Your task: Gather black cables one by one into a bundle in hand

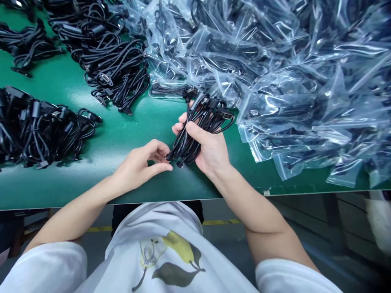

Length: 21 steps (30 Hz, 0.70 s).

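Observation:
My right hand (210, 142) is wrapped around a folded bundle of black cables (195, 126), with the thumb across its top. Dark plugs stick out at both ends of the bundle, and a cable loop bulges out to the right. At the bundle's lower left end is my left hand (145, 162), its fingers curled and the thumb apart from them. Its fingertips are at a small plug there; whether they touch it I cannot tell.
Clear plastic bags (275, 89) with black cables inside are heaped over the right and back of the green table (128, 134). Loose cable bundles (104, 53) lie at the back left, with another pile (39, 126) at the left. The table's front edge runs before my body.

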Motion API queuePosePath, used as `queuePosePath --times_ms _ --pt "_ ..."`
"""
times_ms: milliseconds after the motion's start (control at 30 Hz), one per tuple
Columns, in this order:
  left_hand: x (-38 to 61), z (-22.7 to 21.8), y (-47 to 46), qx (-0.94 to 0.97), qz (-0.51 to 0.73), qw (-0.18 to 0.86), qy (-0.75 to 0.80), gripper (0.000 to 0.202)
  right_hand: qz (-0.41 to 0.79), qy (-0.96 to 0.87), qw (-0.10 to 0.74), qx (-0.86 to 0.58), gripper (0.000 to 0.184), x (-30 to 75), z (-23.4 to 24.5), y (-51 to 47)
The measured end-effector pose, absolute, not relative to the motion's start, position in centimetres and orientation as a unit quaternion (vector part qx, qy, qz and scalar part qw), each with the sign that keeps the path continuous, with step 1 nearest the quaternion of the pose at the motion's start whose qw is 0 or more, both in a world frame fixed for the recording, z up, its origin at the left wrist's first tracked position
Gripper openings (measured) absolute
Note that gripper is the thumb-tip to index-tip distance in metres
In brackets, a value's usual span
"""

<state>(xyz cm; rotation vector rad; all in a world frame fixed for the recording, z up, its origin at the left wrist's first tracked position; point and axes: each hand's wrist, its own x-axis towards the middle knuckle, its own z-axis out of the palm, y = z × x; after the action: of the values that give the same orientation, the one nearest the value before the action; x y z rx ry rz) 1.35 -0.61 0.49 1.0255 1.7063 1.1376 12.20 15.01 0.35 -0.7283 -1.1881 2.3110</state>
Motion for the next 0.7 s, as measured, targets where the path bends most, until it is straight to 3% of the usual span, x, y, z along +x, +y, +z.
queuePosePath --times_ms 300,700 --pt "1.2 -0.3 -0.7 0.412 0.475 0.337 0.701 0.023 0.839 -0.432 0.214 -0.253 0.033 12.6 0.8 15.3" --pt "1.1 -0.8 -0.6 0.415 0.506 0.331 0.680 0.019 0.857 -0.442 0.193 -0.181 0.037 13.2 1.1 15.3"
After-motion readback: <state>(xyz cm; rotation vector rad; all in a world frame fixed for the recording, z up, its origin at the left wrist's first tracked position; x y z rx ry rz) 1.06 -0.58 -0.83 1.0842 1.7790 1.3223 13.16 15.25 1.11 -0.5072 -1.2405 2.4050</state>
